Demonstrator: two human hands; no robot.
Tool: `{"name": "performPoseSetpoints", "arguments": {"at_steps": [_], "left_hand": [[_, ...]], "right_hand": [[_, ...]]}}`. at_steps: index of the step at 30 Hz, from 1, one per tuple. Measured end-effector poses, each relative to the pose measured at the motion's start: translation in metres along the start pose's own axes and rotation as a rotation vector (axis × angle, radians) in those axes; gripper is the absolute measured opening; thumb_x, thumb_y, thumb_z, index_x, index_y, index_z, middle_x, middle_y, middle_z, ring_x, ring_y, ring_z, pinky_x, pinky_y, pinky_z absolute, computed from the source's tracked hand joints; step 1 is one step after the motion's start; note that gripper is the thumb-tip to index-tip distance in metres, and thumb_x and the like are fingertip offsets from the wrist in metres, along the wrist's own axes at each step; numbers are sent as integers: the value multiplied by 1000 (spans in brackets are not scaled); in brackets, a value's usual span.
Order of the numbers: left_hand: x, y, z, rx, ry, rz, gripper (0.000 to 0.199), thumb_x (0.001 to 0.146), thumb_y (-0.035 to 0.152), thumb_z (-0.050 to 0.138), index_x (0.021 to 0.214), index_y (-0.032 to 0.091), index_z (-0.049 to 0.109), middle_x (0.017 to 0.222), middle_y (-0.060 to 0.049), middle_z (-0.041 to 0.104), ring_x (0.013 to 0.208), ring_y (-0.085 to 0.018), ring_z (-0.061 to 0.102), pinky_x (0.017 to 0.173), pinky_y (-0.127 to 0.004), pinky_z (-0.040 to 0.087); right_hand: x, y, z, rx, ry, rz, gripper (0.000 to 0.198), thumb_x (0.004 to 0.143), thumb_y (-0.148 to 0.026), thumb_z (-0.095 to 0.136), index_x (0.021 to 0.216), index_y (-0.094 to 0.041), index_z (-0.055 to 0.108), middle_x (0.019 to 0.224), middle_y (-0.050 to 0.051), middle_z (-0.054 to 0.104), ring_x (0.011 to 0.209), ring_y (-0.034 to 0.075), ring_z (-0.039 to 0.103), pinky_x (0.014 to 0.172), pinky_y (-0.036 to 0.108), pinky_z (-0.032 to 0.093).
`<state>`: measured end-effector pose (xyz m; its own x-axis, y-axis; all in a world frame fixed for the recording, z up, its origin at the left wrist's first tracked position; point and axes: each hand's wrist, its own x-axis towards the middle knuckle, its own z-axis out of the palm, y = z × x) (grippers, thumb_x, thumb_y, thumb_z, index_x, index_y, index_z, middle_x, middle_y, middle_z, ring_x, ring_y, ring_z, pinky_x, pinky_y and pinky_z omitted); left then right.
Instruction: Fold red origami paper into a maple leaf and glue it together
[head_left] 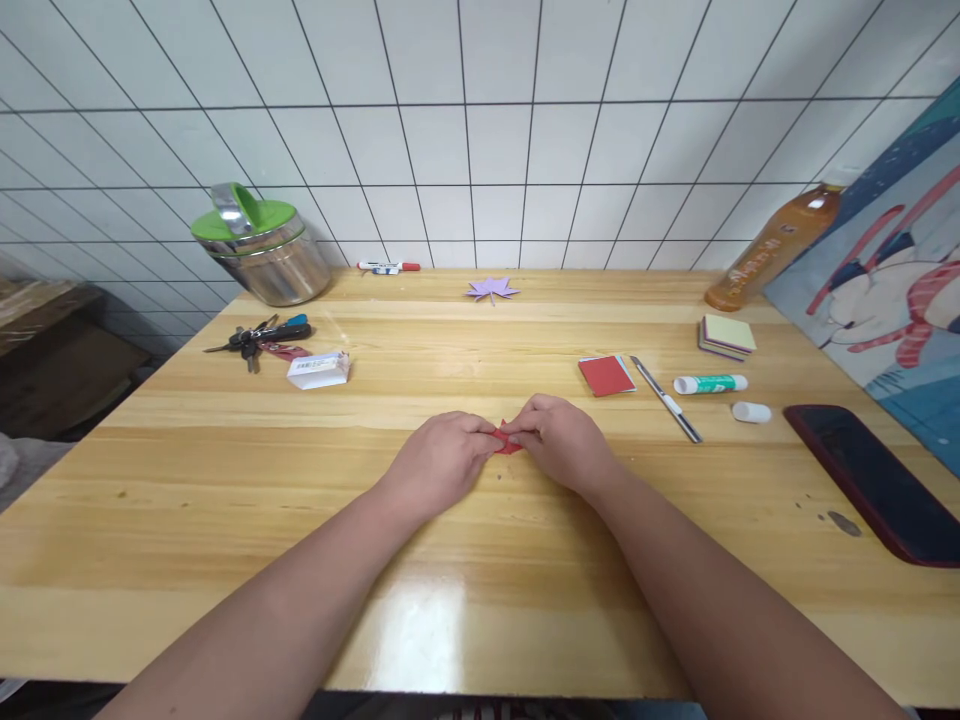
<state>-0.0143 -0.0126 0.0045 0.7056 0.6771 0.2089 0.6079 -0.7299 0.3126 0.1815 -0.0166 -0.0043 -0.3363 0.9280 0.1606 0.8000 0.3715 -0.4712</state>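
Observation:
A small piece of folded red paper (pixel 508 446) lies on the wooden table, partly covered by fingers. My left hand (pixel 442 460) grips its left side, fingers pressed together. From the right, my right hand (pixel 561 440) pinches the same paper between thumb and fingers. Just beyond my right hand is a stack of square paper with a red sheet on top (pixel 607 376). A utility knife (pixel 666 398) lies to the right of that stack. Farther back, near the wall, rests a purple paper maple leaf (pixel 493 289).
On the right are a glue stick (pixel 711 384), its white cap (pixel 751 412), a sticky-note pad (pixel 727 337), a phone (pixel 877 480) and a drink bottle (pixel 776 248). On the left are keys (pixel 259 338), a small white box (pixel 319 371), a marker (pixel 388 267) and a steel pot (pixel 274 262).

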Motion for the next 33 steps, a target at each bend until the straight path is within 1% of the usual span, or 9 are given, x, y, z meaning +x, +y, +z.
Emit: {"name": "performPoseSetpoints", "arguments": {"at_steps": [5, 12, 17, 22, 26, 29, 31, 33], "left_hand": [[0, -2, 1, -18, 8, 11, 32, 87, 14, 46, 104, 29, 68, 100, 0, 70, 92, -17, 63, 83, -32, 50], [0, -1, 1, -7, -4, 1, 34, 86, 12, 46, 106, 28, 67, 103, 1, 70, 94, -17, 63, 83, -31, 50], [1, -1, 1, 18, -8, -13, 33, 85, 13, 47, 102, 30, 69, 103, 1, 69, 93, -17, 63, 82, -31, 50], [0, 0, 1, 30, -8, 6, 34, 85, 13, 47, 105, 30, 68, 102, -1, 69, 93, -18, 63, 82, -32, 50], [1, 2, 0, 80, -21, -6, 34, 86, 15, 46, 106, 31, 68, 102, -2, 68, 93, -19, 61, 82, -35, 49], [1, 3, -1, 90, -45, -4, 34, 87, 15, 45, 104, 31, 68, 100, -2, 68, 91, -20, 61, 82, -36, 47], [1, 4, -1, 72, -36, -20, 32, 87, 14, 45, 104, 29, 67, 97, -2, 69, 90, -19, 61, 83, -36, 46], [0, 4, -2, 56, -12, -68, 27, 86, 15, 47, 103, 25, 65, 91, -2, 69, 86, -19, 61, 83, -36, 46]], "right_hand": [[0, 1, -1, 18, -13, 17, 22, 85, -22, 56, 92, -34, 73, 87, 0, 64, 78, 13, 59, 66, 24, 42], [-1, -1, -1, 16, -15, 12, 21, 87, -28, 53, 89, -34, 73, 86, 0, 63, 76, 12, 58, 66, 24, 41], [0, -1, -1, 0, -20, 9, 22, 87, -26, 52, 91, -34, 73, 86, 0, 62, 76, 12, 58, 64, 23, 39], [0, -1, -1, -22, -41, 14, 22, 87, -25, 53, 90, -33, 73, 87, 0, 62, 77, 12, 58, 65, 23, 39], [1, -3, -1, -57, -54, 38, 23, 88, -28, 51, 96, -35, 72, 89, 0, 61, 79, 13, 58, 65, 23, 40], [1, -4, -2, -133, -50, 90, 27, 88, -29, 51, 110, -35, 66, 93, 2, 59, 81, 15, 58, 66, 24, 40], [1, -3, -3, -164, -53, 110, 31, 87, -30, 52, 116, -32, 62, 94, 4, 59, 82, 16, 58, 68, 25, 41], [1, 0, -4, -163, -47, 122, 30, 86, -31, 54, 114, -30, 63, 94, 4, 59, 84, 17, 58, 69, 25, 41]]}}
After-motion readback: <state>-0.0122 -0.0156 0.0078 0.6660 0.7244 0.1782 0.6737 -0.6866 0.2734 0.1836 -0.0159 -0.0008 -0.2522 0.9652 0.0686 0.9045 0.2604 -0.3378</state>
